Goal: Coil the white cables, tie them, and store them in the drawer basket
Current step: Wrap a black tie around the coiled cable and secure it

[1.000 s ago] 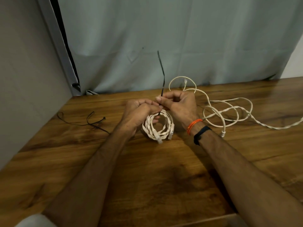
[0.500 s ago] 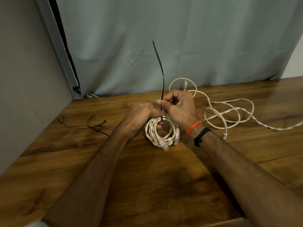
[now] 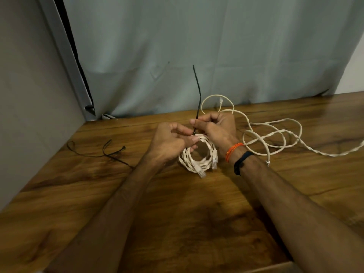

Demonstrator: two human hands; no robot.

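A coiled white cable (image 3: 199,158) with two plug ends hanging at its front lies on the wooden table (image 3: 177,213) between my hands. A black zip tie (image 3: 197,95) wraps its far side, its long tail standing upright. My right hand (image 3: 214,127) pinches the tail just above the coil. My left hand (image 3: 171,142) grips the coil at the tie's head, thumb and fingers curled around it. A second white cable (image 3: 275,138) lies loose and tangled to the right.
Spare black zip ties (image 3: 110,150) lie on the table at the left. A grey wall (image 3: 29,95) closes the left side and a pale curtain (image 3: 197,46) hangs behind the table's far edge. No drawer basket is in view.
The tie's tail rose higher, then sank somewhat, as my right hand pulled it through. Both hands and the coil stayed at the same spot on the table.
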